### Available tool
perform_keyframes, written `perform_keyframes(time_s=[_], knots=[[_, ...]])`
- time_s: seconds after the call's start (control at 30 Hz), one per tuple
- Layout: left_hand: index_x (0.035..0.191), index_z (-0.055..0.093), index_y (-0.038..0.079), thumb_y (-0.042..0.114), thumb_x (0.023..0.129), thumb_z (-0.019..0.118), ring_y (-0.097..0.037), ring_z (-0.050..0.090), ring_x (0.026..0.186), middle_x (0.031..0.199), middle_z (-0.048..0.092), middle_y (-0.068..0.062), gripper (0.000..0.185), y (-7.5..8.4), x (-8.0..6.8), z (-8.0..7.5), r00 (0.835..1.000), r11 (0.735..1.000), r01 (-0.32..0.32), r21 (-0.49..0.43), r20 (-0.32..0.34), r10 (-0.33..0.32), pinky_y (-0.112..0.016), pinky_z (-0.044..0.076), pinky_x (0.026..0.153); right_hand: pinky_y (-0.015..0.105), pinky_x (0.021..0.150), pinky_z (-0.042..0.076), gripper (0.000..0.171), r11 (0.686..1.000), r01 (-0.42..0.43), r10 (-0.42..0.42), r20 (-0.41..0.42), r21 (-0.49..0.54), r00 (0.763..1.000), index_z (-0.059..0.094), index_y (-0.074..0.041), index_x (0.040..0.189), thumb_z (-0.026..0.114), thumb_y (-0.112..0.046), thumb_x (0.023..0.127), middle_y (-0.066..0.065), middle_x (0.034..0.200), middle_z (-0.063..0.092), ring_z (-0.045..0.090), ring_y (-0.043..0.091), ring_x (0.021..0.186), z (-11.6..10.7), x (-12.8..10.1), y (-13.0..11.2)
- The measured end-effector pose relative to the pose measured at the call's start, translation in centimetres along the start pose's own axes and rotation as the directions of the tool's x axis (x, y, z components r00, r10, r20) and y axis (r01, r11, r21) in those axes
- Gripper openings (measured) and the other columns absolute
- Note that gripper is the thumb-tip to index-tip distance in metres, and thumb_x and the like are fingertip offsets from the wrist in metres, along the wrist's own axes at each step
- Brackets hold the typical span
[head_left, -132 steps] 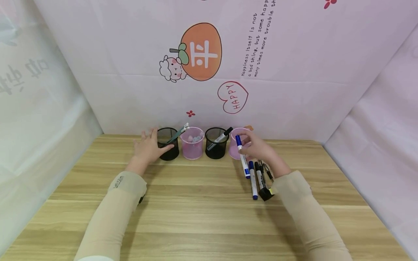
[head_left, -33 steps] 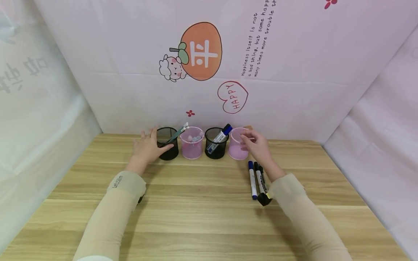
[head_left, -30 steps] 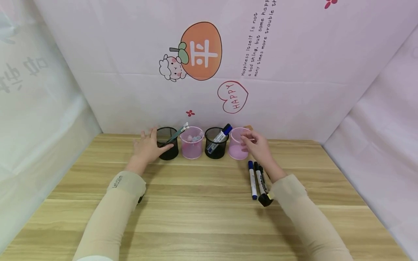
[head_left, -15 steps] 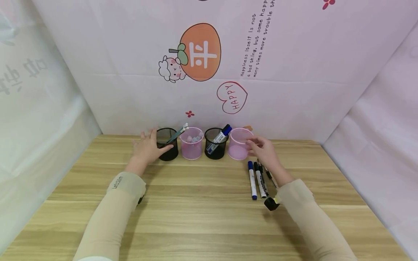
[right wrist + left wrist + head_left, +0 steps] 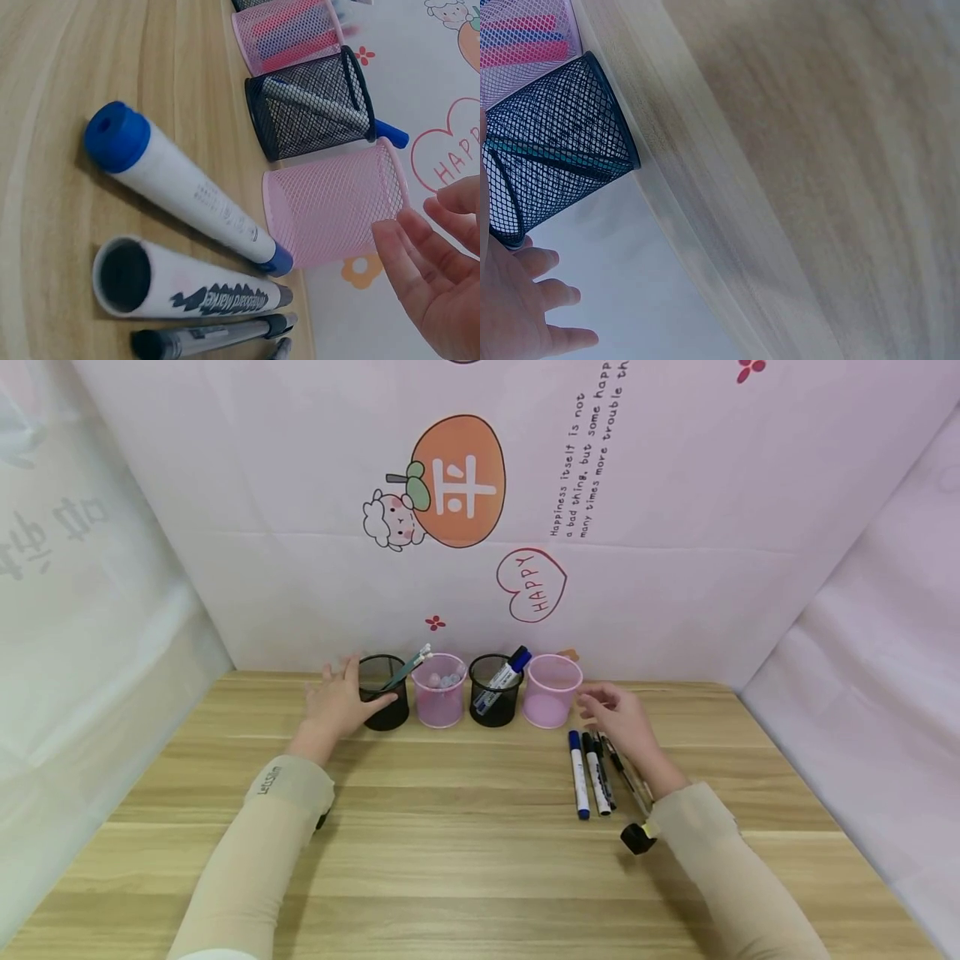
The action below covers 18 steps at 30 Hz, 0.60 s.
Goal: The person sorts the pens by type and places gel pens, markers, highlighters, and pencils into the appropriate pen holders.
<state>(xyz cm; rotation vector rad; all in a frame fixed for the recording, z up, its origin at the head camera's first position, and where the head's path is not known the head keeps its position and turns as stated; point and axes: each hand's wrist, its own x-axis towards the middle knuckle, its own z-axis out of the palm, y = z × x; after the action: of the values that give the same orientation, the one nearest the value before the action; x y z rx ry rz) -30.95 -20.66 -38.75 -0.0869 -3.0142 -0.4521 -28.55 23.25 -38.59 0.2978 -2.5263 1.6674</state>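
My left hand [image 5: 337,702] rests against the leftmost black mesh cup [image 5: 387,710], fingers spread and thumb across its front; it holds green pencils [image 5: 407,670]. In the head view my right hand [image 5: 621,720] is beside the rightmost pink mesh cup [image 5: 547,702], fingers loosely bent and holding nothing. Below that hand lie a blue-capped marker [image 5: 579,777], a black-capped whiteboard marker [image 5: 597,777] and some thin pens [image 5: 626,768]. The second black cup [image 5: 495,714] holds a black-capped and a blue-capped marker [image 5: 512,672].
Between the two black cups stands another pink mesh cup [image 5: 440,710], with red and blue pens inside. The cups form a row along the back of the wooden table [image 5: 450,843], before a printed white backdrop [image 5: 300,527].
The blue-capped marker that my right hand held earlier now stands in the second black cup. Since then my right hand has drifted right, away from the pink cup's rim. The left hand stays put.
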Motion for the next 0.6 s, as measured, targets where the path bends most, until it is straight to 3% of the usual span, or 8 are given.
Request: perform_keyframes(time_s=[0.2, 0.33, 0.6], knots=[[0.163, 0.015, 0.000, 0.067, 0.095, 0.057, -0.056, 0.012, 0.149, 0.166, 0.019, -0.026, 0.104, -0.01, -0.06, 0.00, 1.000, 1.000, -0.002, 0.002, 0.002, 0.002, -0.079, 0.014, 0.110, 0.035, 0.075, 0.062, 0.037, 0.998, -0.028, 0.031, 0.048, -0.052, 0.998, 0.057, 0.016, 0.132, 0.055, -0.011, 0.106, 0.036, 0.116, 0.062, 0.070, 0.033, 0.093, -0.13, -0.37, 0.25], [0.163, 0.015, 0.001, 0.069, 0.095, 0.056, -0.056, 0.012, 0.149, 0.166, 0.020, -0.026, 0.105, 0.00, -0.04, 0.05, 1.000, 1.000, -0.005, 0.005, 0.000, 0.005, -0.080, 0.015, 0.109, 0.038, 0.079, 0.062, 0.040, 0.994, -0.072, 0.081, 0.103, -0.086, 0.991, 0.054, 0.014, 0.137, 0.052, -0.014, 0.108, 0.035, 0.120, 0.061, 0.069, 0.039, 0.098, -0.17, -0.67, 0.25], [0.163, 0.016, 0.001, 0.071, 0.094, 0.055, -0.055, 0.013, 0.149, 0.166, 0.021, -0.026, 0.105, 0.01, -0.08, 0.00, 1.000, 1.000, -0.005, 0.016, -0.003, 0.005, -0.080, 0.016, 0.109, 0.043, 0.077, 0.062, 0.042, 0.985, -0.128, 0.148, 0.181, -0.115, 0.972, 0.049, 0.015, 0.141, 0.049, -0.012, 0.109, 0.036, 0.120, 0.061, 0.068, 0.038, 0.092, -0.19, -0.81, 0.48]])
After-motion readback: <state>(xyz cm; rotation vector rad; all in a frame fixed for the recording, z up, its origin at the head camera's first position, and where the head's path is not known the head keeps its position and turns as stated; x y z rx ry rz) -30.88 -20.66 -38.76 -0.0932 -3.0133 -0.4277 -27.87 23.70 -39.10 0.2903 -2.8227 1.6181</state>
